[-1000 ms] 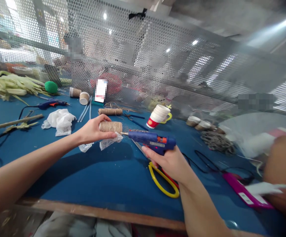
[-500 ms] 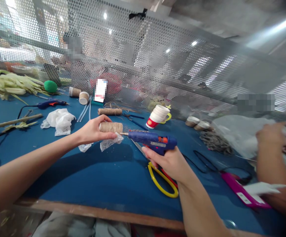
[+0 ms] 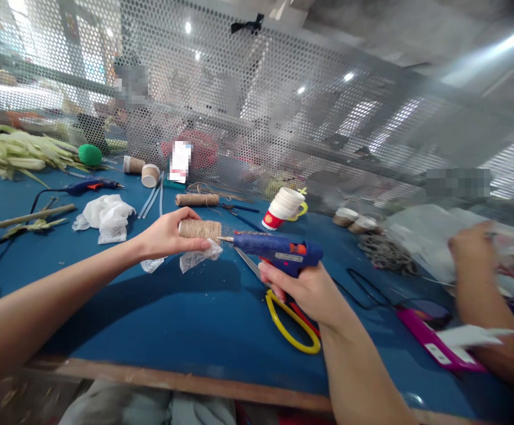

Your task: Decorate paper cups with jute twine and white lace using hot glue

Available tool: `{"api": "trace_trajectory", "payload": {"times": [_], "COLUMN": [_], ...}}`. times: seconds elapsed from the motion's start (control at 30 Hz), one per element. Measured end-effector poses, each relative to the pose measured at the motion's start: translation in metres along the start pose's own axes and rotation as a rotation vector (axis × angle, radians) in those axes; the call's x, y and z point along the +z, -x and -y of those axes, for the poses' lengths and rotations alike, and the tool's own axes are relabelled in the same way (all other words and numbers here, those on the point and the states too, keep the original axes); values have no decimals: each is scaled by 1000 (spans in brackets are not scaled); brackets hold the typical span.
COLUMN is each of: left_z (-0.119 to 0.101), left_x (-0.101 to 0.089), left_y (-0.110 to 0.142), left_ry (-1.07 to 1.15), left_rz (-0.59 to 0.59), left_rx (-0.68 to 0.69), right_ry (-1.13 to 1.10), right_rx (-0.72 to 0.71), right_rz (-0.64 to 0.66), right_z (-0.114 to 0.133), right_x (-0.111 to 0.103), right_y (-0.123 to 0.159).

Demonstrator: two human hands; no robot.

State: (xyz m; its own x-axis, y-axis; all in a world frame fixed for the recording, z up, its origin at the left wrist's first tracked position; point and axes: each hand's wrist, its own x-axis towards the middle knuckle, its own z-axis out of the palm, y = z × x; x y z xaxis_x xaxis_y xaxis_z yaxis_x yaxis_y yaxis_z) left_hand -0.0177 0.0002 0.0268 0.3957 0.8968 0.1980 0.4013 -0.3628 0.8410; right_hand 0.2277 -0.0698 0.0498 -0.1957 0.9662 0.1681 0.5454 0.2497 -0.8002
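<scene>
My left hand [image 3: 166, 235] is closed around a twine-wrapped roll [image 3: 201, 228], held on its side above the blue table [image 3: 186, 319]. A strip of white lace [image 3: 197, 256] hangs under the roll. My right hand [image 3: 303, 289] grips a blue hot glue gun [image 3: 279, 251]. Its metal nozzle points left and sits right at the roll's right end.
Yellow-handled scissors [image 3: 290, 327] lie under my right hand. Crumpled white lace [image 3: 106, 216], a second glue gun [image 3: 88, 187], more twine rolls [image 3: 197, 200], a stack of paper cups [image 3: 283, 208] and pale leaves [image 3: 13, 152] sit farther back before a perforated metal screen. Another person's arm [image 3: 482, 295] works at the right beside a magenta case [image 3: 432, 339].
My hands, the roll and the glue gun have barely moved. The other person's hand at the right has shifted up and back over the white bag.
</scene>
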Motion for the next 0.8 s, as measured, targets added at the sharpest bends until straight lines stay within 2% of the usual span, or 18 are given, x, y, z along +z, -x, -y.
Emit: {"api": "trace_trajectory", "payload": {"times": [0.33, 0.57, 0.8], "left_z": [-1, 1, 0], "left_x": [1, 2, 2], "left_y": [0, 2, 2], "left_ry": [148, 22, -37], "left_rz": [60, 0, -17], "left_rx": [-69, 70, 106], "right_ry": [-14, -80, -76], "right_rx": [3, 20, 24], "right_rz": [31, -8, -53], "right_z": [-1, 3, 5], "right_x": [2, 2, 2], "right_y": [-1, -2, -2]}}
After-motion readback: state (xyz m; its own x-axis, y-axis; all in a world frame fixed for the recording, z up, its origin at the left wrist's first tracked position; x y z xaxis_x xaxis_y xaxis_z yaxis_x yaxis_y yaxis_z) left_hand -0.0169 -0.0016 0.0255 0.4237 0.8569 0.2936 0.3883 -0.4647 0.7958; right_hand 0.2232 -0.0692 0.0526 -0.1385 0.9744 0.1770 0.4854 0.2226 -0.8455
